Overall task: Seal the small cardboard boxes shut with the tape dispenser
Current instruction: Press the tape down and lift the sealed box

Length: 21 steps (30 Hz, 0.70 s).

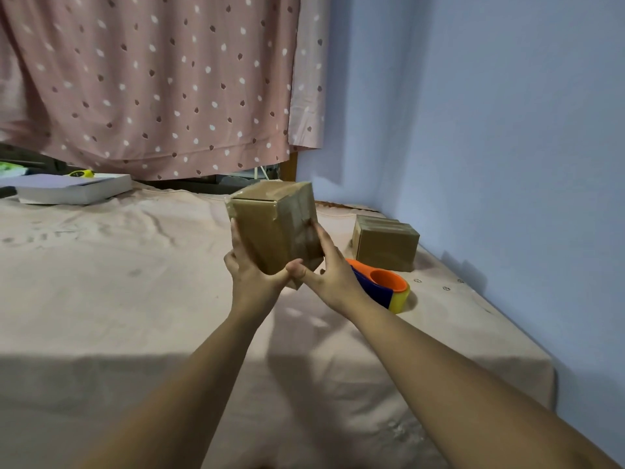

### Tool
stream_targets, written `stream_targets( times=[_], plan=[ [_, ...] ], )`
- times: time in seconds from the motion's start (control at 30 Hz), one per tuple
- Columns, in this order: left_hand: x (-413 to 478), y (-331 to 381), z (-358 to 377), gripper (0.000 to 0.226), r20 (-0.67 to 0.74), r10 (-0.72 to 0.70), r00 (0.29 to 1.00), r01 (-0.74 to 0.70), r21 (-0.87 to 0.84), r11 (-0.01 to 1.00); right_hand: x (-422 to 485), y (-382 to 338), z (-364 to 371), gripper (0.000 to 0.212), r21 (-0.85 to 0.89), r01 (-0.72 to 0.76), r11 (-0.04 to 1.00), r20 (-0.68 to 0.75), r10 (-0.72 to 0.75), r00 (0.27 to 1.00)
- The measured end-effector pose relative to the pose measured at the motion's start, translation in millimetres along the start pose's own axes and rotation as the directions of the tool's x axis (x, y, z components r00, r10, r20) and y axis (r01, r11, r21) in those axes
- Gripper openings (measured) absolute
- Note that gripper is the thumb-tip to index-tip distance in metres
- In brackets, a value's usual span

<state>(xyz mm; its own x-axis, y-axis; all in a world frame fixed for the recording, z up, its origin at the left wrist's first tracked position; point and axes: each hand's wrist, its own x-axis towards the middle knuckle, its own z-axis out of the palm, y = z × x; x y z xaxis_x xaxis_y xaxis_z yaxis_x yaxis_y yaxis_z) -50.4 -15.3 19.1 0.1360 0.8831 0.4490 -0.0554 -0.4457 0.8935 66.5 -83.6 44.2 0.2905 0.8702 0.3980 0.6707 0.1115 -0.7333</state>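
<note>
Currently: fingers (237,240) of left hand (248,269) pressed together, flat up the box's (270,231) left face. Right hand (326,270) likewise on the taped right face, thumbs hooked at the near lower corner. We hold it tilted above the cloth (135,299). Risk, we judge: slick tape lets it slip toward the tape dispenser (385,287) at right.

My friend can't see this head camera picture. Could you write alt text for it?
The person's left hand and right hand hold a taped small cardboard box up above a cloth-covered surface. Beside the right hand lies an orange, blue and yellow tape dispenser, with a second cardboard box behind it near a blue wall.
</note>
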Motion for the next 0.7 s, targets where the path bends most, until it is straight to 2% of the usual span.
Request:
stream_targets(
  times=[0.13, 0.27, 0.37, 0.43, 0.53, 0.63, 0.7],
  plan=[
    [-4, 7, 2, 0.123, -0.02, 0.138, 0.99, -0.136, 0.07, 0.988, 3, -6, 2, 0.101, 0.176, -0.001, 0.984, -0.059, 0.011, 0.998],
    [-3, 8, 8, 0.125, -0.028, 0.247, 0.969, -0.241, 0.141, 0.96, 6, -10, -5, 0.1, 0.27, -0.015, 0.963, -0.121, 0.05, 0.991],
    [-2, 5, 8, 0.127, 0.054, 0.266, 0.962, -0.271, 0.152, 0.951, 7, -9, -16, 0.073, 0.261, -0.023, 0.965, -0.159, 0.066, 0.985],
    [-2, -1, 4, 0.123, 0.133, 0.284, 0.95, -0.302, 0.151, 0.941, 8, -6, -24, 0.063, 0.25, -0.024, 0.968, -0.177, 0.07, 0.982],
    [2, 3, 0, 0.098, 0.133, 0.177, 0.975, -0.183, 0.034, 0.982, 11, -2, -30, 0.058, 0.276, -0.041, 0.96, -0.162, 0.089, 0.983],
    [9, 20, -2, 0.051, 0.031, 0.022, 0.999, -0.018, -0.135, 0.991, 14, 3, -29, 0.069, 0.425, -0.091, 0.901, -0.091, 0.142, 0.986],
    [16, 30, -8, 0.036, 0.044, -0.041, 0.998, 0.05, -0.231, 0.972, 14, 5, -30, 0.06, 0.521, -0.13, 0.844, -0.03, 0.17, 0.985]
  ],
)
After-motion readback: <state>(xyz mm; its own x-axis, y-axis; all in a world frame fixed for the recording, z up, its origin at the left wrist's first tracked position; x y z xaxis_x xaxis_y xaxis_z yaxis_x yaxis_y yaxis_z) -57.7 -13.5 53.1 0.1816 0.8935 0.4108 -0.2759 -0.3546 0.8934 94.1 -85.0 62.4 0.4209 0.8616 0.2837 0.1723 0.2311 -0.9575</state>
